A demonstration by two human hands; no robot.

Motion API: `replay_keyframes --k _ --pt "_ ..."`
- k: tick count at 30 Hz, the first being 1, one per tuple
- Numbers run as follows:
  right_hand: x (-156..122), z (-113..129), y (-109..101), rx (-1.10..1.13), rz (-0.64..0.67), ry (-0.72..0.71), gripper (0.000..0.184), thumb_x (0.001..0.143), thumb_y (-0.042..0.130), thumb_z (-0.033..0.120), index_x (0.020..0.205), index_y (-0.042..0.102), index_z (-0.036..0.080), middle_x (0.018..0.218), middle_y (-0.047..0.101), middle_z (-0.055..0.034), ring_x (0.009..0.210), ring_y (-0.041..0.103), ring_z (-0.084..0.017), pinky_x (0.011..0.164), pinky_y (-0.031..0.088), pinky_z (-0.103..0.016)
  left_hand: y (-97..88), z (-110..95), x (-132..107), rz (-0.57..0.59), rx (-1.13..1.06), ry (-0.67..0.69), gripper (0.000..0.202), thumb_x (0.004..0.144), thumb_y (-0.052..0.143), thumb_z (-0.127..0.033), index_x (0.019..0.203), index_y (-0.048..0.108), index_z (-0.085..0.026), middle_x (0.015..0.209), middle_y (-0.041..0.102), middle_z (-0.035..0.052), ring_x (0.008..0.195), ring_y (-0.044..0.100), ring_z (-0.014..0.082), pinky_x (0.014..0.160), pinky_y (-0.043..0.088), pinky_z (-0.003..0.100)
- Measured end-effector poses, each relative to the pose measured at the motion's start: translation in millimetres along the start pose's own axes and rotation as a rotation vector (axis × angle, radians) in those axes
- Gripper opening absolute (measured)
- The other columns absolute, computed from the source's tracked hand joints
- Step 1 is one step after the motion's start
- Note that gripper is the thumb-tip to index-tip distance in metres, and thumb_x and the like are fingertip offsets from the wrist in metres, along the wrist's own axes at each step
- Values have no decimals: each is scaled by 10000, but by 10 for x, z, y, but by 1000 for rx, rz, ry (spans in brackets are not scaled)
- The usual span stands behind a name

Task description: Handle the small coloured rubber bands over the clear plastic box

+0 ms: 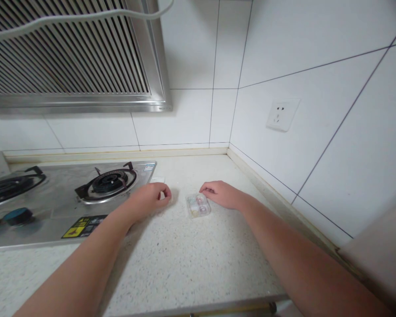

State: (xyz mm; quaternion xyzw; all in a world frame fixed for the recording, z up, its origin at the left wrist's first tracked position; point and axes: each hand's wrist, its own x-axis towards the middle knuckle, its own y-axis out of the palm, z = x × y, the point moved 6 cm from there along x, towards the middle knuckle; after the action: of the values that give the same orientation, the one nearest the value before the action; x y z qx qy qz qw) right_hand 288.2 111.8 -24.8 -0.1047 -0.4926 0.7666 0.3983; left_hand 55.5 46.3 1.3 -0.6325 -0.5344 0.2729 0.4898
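Note:
A small clear plastic case [198, 205] lies on the speckled countertop between my hands. Small coloured items, pinkish and yellowish, show inside its compartments; their kind is too small to tell. Left of the case, my left hand [151, 197] hovers low over the counter, thumb and index finger pinched into a ring. Whatever may be between those fingertips cannot be made out. My right hand [221, 194] is at the case's back right corner, fingers curled together and fingertips at the rim. Whether they grip the case or something small there is not visible.
A steel gas stove [59, 211] with black burners and knobs fills the left side of the counter [191, 259]. Above it hangs a range hood [86, 66] with a white cable [86, 16] crossing in front. A wall socket [283, 114] is on the right tiled wall.

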Motion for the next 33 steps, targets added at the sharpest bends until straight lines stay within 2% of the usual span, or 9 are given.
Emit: replay_keyframes --k 2,5,9,13,16,19,22,26,33 --pt "6 19 3 -8 4 -6 230 930 534 295 1016 731 214 963 750 -57 849 665 -170 741 453 -274 45 -105 19 -73 -106 -4 245 868 561 -401 883 703 -202 689 643 6 611 549 146 594 380 259" --pt "12 23 13 -16 2 0 206 917 557 296 994 727 207 932 752 -56 823 666 -169 725 452 -272 131 -238 40 -168 -300 14 230 881 570 -383 887 678 -181 762 655 10 658 539 133 614 395 245" --pt "12 26 28 -29 1 -1 173 905 571 268 972 719 208 887 752 -40 780 665 -150 691 444 -256 254 -310 69 -207 -456 11 195 873 593 -347 864 659 -164 757 644 15 678 541 132 633 409 245" --pt "14 106 -20 -77 -48 -29 148 892 593 257 951 715 199 889 734 -46 778 631 -156 699 425 -274 334 -320 88 -213 -641 -1 188 869 609 -338 855 647 -155 781 676 36 697 574 139 656 430 251" --pt "7 225 -93 -101 -131 -74 163 912 568 241 1003 693 190 986 711 -59 880 606 -167 792 420 -301 376 -315 94 -229 -730 -36 199 846 652 -342 852 662 -144 778 694 47 678 575 134 648 424 249" --pt "-14 377 -121 -77 -164 -153 177 908 578 214 1063 659 189 1013 689 -42 880 594 -142 816 430 -280 421 -311 98 -222 -802 -76 217 827 685 -350 856 672 -135 768 704 52 653 568 126 618 403 239" --pt "-59 570 -134 -9 -200 -303 178 898 611 214 1068 645 176 962 665 -35 820 586 -128 768 446 -261 445 -312 96 -200 -861 -103 222 823 692 -350 855 672 -131 694 674 27 567 504 98 549 351 220" --pt "-103 749 -129 0 -215 -405 150 905 615 192 1042 676 190 943 657 -24 805 587 -118 753 445 -248 449 -319 88 -163 -932 -108 247 811 712 -364 870 667 -129 646 633 -5 482 391 62 478 264 204" --pt "-104 781 -144 18 -210 -410 121 923 615 202 977 722 188 886 666 -23 775 596 -112 723 439 -238 435 -346 77 -148 -953 -109 264 800 725 -374 878 651 -133 652 635 -7 476 371 55 461 249 196"
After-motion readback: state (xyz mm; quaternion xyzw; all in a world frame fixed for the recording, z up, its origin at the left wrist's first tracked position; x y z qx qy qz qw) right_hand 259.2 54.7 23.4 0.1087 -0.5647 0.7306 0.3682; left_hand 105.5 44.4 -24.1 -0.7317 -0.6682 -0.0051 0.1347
